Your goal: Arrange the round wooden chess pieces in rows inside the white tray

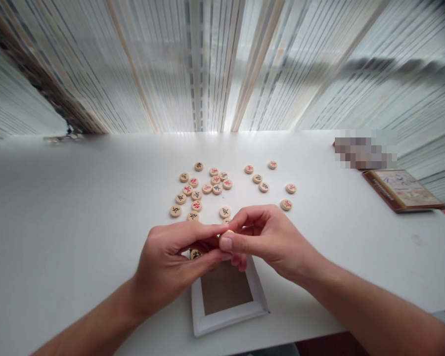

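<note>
My right hand (261, 235) is closed, its thumb and index finger pinching a round wooden xiangqi piece (228, 233). The fingertips of my left hand (178, 254) meet that same piece from the other side. In the gap between my left thumb and index finger shows another xiangqi piece (196, 254) with a black character; whether it rests in the palm or lies beyond is hidden. Below both hands lies a shallow white box (230, 321) with a brown bottom, its far edge covered by my fingers. Just past my fingertips is a black-marked piece (224, 212).
Several red- and black-marked pieces (206, 188) are scattered over the white table (77, 212) beyond my hands. A brown-edged picture box (404, 190) lies at the right, near a blurred-out object (365, 151). Striped curtains (163, 64) hang along the table's far edge.
</note>
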The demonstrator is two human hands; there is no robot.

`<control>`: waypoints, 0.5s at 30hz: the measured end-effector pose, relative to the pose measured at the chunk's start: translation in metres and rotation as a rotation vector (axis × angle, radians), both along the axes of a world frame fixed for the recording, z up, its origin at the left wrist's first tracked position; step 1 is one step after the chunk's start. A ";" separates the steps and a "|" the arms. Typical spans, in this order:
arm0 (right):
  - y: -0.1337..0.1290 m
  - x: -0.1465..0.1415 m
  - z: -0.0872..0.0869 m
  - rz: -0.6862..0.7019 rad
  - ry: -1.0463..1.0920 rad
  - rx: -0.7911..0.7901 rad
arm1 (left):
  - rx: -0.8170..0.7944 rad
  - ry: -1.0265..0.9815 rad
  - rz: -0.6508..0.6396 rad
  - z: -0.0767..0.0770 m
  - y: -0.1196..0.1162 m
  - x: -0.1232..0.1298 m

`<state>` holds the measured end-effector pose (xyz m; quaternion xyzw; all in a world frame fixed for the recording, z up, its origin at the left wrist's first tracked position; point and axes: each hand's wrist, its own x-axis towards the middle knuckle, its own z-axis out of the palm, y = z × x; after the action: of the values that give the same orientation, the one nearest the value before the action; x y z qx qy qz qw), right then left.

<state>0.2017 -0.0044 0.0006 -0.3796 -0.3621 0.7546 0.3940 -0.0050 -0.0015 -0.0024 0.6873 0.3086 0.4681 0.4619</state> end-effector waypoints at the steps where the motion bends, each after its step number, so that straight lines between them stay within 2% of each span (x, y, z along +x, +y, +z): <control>1: 0.000 0.000 0.001 -0.004 -0.005 0.007 | 0.032 0.019 0.009 0.001 0.000 0.000; 4: 0.000 -0.001 0.002 -0.002 -0.011 0.021 | 0.055 0.057 0.035 0.002 -0.001 0.000; 9: 0.003 0.001 0.001 0.021 0.037 0.082 | -0.020 0.012 0.086 -0.002 -0.001 -0.001; 15: 0.001 0.002 0.000 0.037 0.077 0.075 | -0.082 -0.070 0.031 -0.005 -0.001 -0.003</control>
<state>0.2038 -0.0034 0.0003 -0.3283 -0.3818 0.7618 0.4075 -0.0077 -0.0025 -0.0072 0.6462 0.3219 0.4857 0.4929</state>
